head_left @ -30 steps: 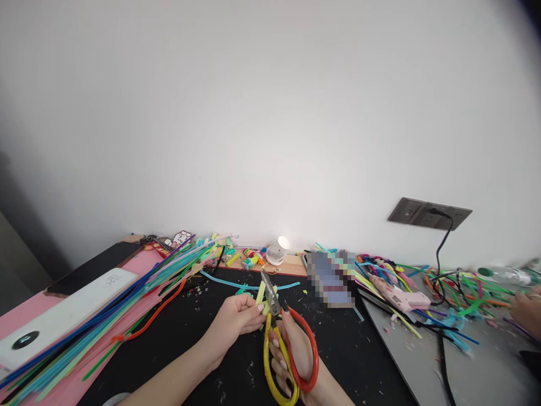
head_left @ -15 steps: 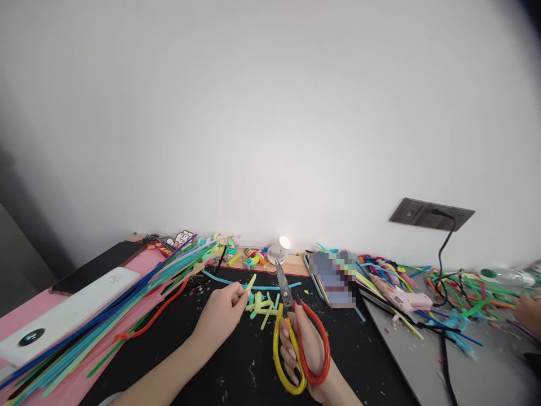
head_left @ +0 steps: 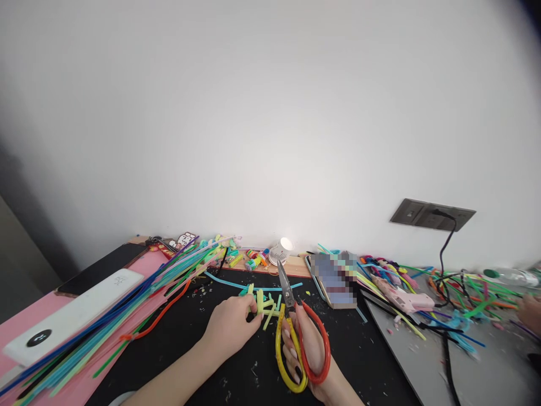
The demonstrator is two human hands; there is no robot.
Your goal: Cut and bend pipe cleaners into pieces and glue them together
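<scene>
My left hand (head_left: 234,324) is over the pile of short pipe cleaner pieces (head_left: 269,311), its thumb and fingers closed around a yellow-green piece (head_left: 251,289) that sticks up past them. Other yellow-green and blue pieces lie against the fingertips, partly covered by them. In my right hand (head_left: 311,347) is a pair of scissors (head_left: 286,286) with one red and one yellow handle. Their blades are together and point away toward a white paper cup (head_left: 280,252). A long light-blue pipe cleaner (head_left: 240,285) lies behind the pile on the black mat.
Bundled long pipe cleaners (head_left: 139,307) and a white device (head_left: 71,318) lie at left. To the right are a phone (head_left: 333,282), a pink glue gun (head_left: 406,296) with a cord near the wall socket (head_left: 431,214), and a bottle (head_left: 513,276). Another person's hand (head_left: 530,313) shows at the right edge.
My left hand has moved right and down from above the mat onto the pile, its fingers among the cut pieces. The right hand and scissors have barely moved.
</scene>
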